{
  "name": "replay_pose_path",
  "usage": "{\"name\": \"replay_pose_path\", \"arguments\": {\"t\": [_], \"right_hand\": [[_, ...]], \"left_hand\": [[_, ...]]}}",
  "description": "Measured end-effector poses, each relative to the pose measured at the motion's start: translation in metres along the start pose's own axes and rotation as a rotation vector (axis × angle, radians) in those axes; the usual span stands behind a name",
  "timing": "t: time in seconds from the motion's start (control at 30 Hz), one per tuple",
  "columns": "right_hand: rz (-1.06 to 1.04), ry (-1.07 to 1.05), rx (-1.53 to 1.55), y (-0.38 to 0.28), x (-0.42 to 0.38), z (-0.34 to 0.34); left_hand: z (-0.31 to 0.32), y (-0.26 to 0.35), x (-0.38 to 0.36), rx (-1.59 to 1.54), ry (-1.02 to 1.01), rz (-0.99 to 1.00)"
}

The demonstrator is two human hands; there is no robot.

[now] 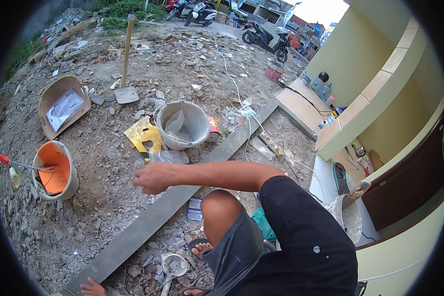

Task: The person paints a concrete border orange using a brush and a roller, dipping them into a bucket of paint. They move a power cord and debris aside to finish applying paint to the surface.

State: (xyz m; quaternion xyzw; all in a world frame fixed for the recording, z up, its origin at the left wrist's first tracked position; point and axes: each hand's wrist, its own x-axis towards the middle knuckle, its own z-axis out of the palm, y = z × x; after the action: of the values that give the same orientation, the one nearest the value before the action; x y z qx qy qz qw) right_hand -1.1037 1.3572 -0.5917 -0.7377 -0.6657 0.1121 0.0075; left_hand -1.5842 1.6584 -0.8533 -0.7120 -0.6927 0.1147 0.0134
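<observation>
My right hand [152, 178] is held out above the rubble, left of a long grey concrete strip [148, 222]. Its fingers are curled together, and what they may hold is too small to make out. At the bottom edge my left hand [92, 288] touches the lower end of this strip, fingers spread and nothing in them. Beyond the right hand lie a clear plastic bag [169, 157], a yellow torn piece [144, 135] and a grey bucket [198, 123] with some material inside. A white scoop-like container [175, 265] rests on the stones near my feet.
An orange-lined bucket [68, 180] stands left, below a brown tray [54, 114]. A long-handled tool [127, 93] stands upright. White cables [230, 81] cross the rubble to a power strip [271, 144]. Bottles [324, 92] stand on the ledge by the yellow wall; motorbikes [267, 38] are parked behind.
</observation>
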Motion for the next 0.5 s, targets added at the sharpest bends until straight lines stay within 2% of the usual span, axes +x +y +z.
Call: {"name": "replay_pose_path", "arguments": {"t": [0.07,0.13,0.2,0.23,0.27,0.3,0.37,0.43,0.47,0.5], "right_hand": [[-0.113,-0.172,-0.054,-0.041,0.052,0.016],[-0.202,-0.231,-0.070,-0.090,0.102,0.075],[-0.167,-0.168,0.195,-0.147,0.140,0.149],[-0.140,-0.083,0.208,-0.177,0.145,0.178],[-0.109,0.003,0.223,-0.204,0.146,0.204],[-0.116,0.006,0.224,-0.229,0.148,0.233],[0.199,0.184,0.379,-0.262,0.153,0.275],[0.223,0.240,0.390,-0.257,0.160,0.288],[0.238,0.285,0.404,-0.264,0.158,0.293],[0.260,0.212,0.357,-0.264,0.157,0.282]], "left_hand": [[0.000,-0.052,0.013,-0.051,0.135,-0.162],[0.001,-0.082,0.012,-0.141,0.252,-0.184],[0.009,-0.092,0.012,-0.241,0.371,-0.110],[0.017,-0.090,0.011,-0.287,0.436,-0.026],[0.022,-0.079,0.008,-0.287,0.436,-0.033],[0.020,-0.062,0.003,-0.274,0.429,0.101],[0.012,-0.024,-0.011,-0.230,0.408,0.350],[0.018,0.010,-0.010,-0.160,0.359,0.608],[0.038,0.012,-0.001,-0.162,0.005,0.474],[0.040,0.016,0.003,-0.160,-0.022,0.499]]}}
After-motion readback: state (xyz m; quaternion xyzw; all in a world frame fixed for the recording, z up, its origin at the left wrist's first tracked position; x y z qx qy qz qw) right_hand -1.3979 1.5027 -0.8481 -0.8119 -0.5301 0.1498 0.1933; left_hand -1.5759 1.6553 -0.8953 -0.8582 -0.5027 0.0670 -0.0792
